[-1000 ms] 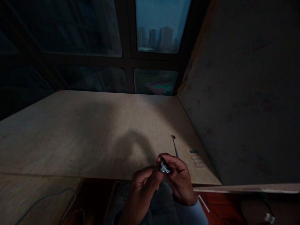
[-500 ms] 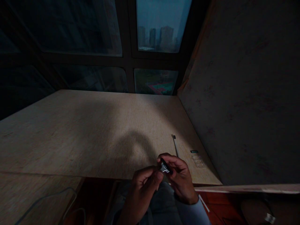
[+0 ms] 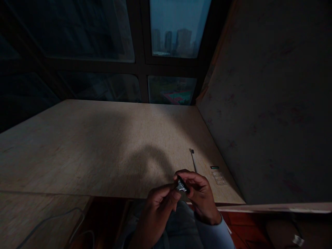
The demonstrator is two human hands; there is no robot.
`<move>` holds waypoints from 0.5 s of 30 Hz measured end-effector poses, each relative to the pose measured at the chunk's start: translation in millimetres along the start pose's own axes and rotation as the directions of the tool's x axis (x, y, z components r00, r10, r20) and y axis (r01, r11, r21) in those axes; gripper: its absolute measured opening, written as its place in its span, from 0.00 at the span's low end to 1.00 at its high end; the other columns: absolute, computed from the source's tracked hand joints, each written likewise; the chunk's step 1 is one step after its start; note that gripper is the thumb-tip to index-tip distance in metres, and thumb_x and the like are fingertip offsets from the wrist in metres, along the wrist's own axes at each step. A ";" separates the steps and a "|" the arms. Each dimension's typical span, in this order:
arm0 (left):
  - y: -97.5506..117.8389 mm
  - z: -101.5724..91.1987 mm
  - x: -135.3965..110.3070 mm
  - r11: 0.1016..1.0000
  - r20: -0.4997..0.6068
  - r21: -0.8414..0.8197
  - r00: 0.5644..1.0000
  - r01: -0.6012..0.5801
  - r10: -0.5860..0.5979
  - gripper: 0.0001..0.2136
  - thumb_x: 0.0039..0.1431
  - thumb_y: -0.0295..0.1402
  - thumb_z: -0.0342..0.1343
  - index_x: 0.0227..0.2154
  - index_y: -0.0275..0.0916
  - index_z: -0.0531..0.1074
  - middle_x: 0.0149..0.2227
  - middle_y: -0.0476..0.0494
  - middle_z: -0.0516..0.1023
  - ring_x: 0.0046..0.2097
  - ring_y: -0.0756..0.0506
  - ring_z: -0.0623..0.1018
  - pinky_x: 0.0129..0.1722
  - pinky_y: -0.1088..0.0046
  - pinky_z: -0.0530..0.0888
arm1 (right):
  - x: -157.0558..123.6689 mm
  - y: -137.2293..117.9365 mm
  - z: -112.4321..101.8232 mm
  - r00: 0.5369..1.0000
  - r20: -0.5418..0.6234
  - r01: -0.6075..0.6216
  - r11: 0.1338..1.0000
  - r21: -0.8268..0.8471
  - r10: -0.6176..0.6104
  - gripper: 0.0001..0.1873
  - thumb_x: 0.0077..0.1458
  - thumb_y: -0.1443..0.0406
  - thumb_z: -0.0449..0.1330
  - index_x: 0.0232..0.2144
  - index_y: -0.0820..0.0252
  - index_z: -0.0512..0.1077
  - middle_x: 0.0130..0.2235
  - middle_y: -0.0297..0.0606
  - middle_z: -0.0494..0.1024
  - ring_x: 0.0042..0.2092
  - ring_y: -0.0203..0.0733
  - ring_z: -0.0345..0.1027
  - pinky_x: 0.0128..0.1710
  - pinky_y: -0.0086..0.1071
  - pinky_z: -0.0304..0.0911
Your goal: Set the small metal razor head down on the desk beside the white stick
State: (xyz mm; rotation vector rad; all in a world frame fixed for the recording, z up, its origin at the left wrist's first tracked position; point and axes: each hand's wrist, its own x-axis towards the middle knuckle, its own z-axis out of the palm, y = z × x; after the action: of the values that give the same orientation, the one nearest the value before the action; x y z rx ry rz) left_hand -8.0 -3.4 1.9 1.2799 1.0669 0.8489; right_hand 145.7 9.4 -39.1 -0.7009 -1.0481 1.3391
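Observation:
Both hands meet over the near edge of a pale wooden desk (image 3: 98, 148). My right hand (image 3: 201, 197) pinches a small silvery metal part with a black piece (image 3: 182, 186) between thumb and fingers. The fingertips of my left hand (image 3: 158, 205) are closed on the same small part from the left. The dim light keeps the part's exact shape from showing.
A thin metal tool (image 3: 193, 160) lies on the desk just beyond my hands. A tiny dark piece (image 3: 214, 167) and some small clear bits (image 3: 219, 178) lie to its right. A tall board (image 3: 267, 103) walls the right side. Windows are behind. A cable (image 3: 52, 223) curls at lower left.
Both hands have stayed on the small part with only slight finger shifts. The right wrist has drifted a little to the right.

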 end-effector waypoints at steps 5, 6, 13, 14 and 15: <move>1.2 1.6 1.9 1.000 -0.010 0.024 1.000 -0.012 0.012 0.27 0.58 0.59 0.48 0.20 0.38 0.64 0.21 0.50 0.63 0.26 0.50 0.64 0.28 0.75 0.61 | 1.3 -1.7 -1.4 1.000 -0.016 -0.004 1.000 -0.013 0.004 0.21 0.45 0.52 0.72 0.41 0.52 0.82 0.40 0.42 0.84 0.39 0.44 0.77 0.40 0.33 0.72; 1.3 1.7 2.3 1.000 -0.013 0.029 1.000 -0.013 0.013 0.27 0.58 0.59 0.48 0.20 0.39 0.64 0.21 0.50 0.63 0.26 0.50 0.65 0.29 0.75 0.61 | 1.5 -1.9 -1.8 1.000 -0.017 -0.004 1.000 -0.018 0.003 0.21 0.44 0.52 0.73 0.41 0.52 0.82 0.40 0.42 0.84 0.39 0.44 0.77 0.41 0.33 0.72; -1.0 3.0 4.3 0.999 0.010 0.042 1.000 -0.015 0.014 0.27 0.59 0.58 0.47 0.19 0.39 0.64 0.20 0.50 0.63 0.26 0.50 0.65 0.28 0.75 0.61 | 2.5 0.2 -4.8 1.000 0.003 0.008 1.000 -0.028 -0.008 0.22 0.44 0.52 0.73 0.43 0.50 0.82 0.41 0.40 0.85 0.39 0.43 0.78 0.40 0.32 0.72; -1.1 3.9 4.8 0.999 0.005 0.050 1.000 -0.018 0.018 0.27 0.59 0.58 0.47 0.20 0.39 0.64 0.20 0.50 0.63 0.26 0.50 0.65 0.28 0.75 0.61 | 2.5 0.7 -5.7 1.000 0.003 0.005 1.000 -0.030 -0.005 0.21 0.45 0.52 0.72 0.43 0.49 0.81 0.41 0.40 0.85 0.39 0.42 0.78 0.40 0.31 0.72; -1.0 5.0 5.3 0.998 -0.004 0.057 1.000 -0.023 0.023 0.27 0.59 0.59 0.46 0.20 0.39 0.64 0.20 0.51 0.63 0.25 0.50 0.64 0.28 0.76 0.61 | 2.5 1.1 -6.7 1.000 0.001 0.004 1.000 -0.031 -0.004 0.21 0.46 0.52 0.72 0.43 0.49 0.81 0.41 0.39 0.85 0.39 0.41 0.78 0.41 0.30 0.72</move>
State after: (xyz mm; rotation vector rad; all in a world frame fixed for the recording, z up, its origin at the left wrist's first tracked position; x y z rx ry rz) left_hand -1.6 -0.2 0.1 1.3408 1.0886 0.8440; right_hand 151.1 13.1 -42.3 -0.7206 -1.0725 1.3229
